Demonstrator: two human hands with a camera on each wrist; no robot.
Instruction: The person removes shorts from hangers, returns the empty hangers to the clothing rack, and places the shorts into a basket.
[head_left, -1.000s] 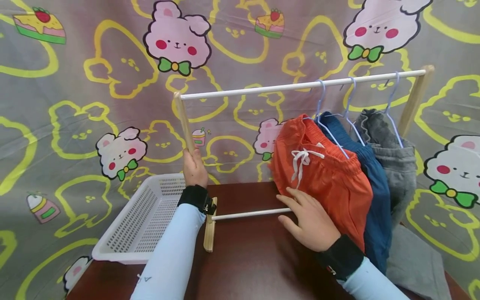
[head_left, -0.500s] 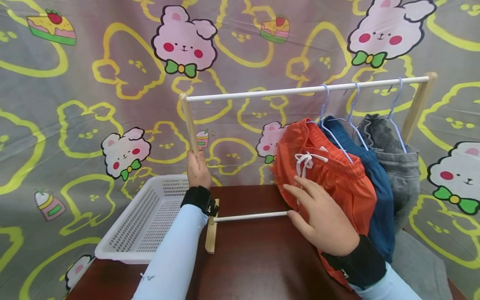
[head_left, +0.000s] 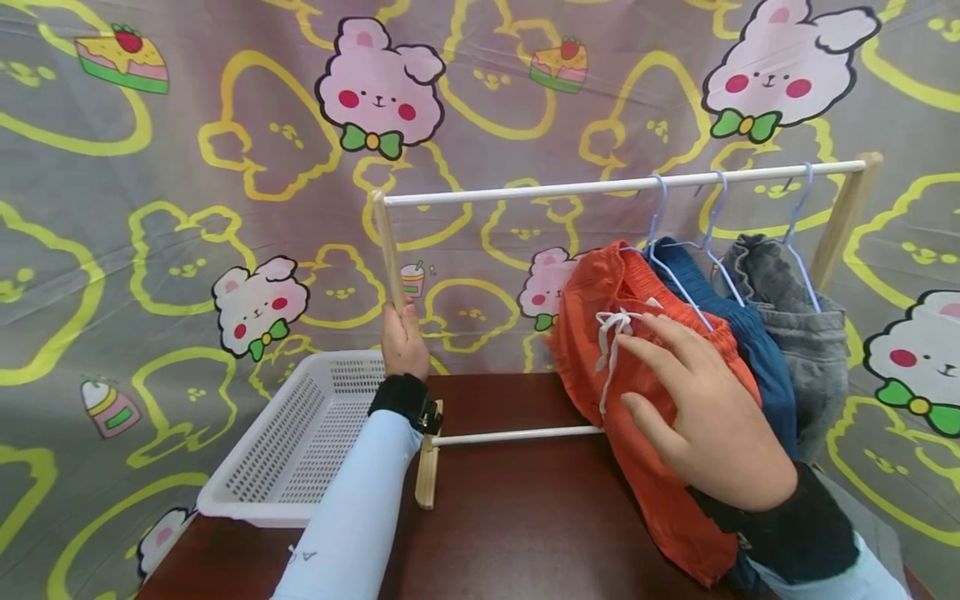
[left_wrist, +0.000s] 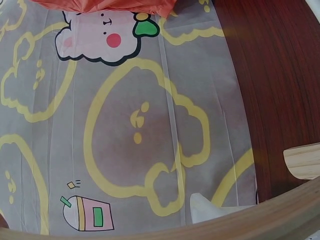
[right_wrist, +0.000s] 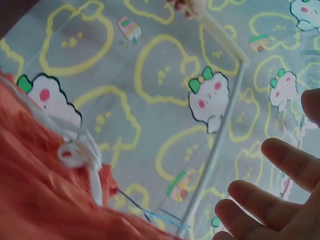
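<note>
My left hand [head_left: 405, 342] grips the left wooden post [head_left: 387, 250] of a small clothes rack. That post also crosses the bottom of the left wrist view. Orange pants [head_left: 592, 292] with a white drawstring bow hang on a lilac hanger [head_left: 678, 279] from the rack's white rail [head_left: 517, 192]. In front of them is my right hand [head_left: 705, 417], fingers spread and holding nothing; whether it touches the cloth I cannot tell. The right wrist view shows its separated fingers [right_wrist: 262, 205] beside the orange cloth. Blue pants [head_left: 768, 350] and grey pants [head_left: 806, 342] hang behind, partly hidden.
A white perforated basket [head_left: 255, 510] stands on the dark red-brown table [head_left: 510, 508] at the left. The rack's lower white bar [head_left: 517, 435] runs near the tabletop. Grey cloth [head_left: 877, 508] lies at the far right. A patterned curtain [head_left: 465, 100] hangs behind.
My right hand has moved right and upward across the orange pants, and now hides more of the blue pants. An orange leg shows lower down. My left hand stays on the post.
</note>
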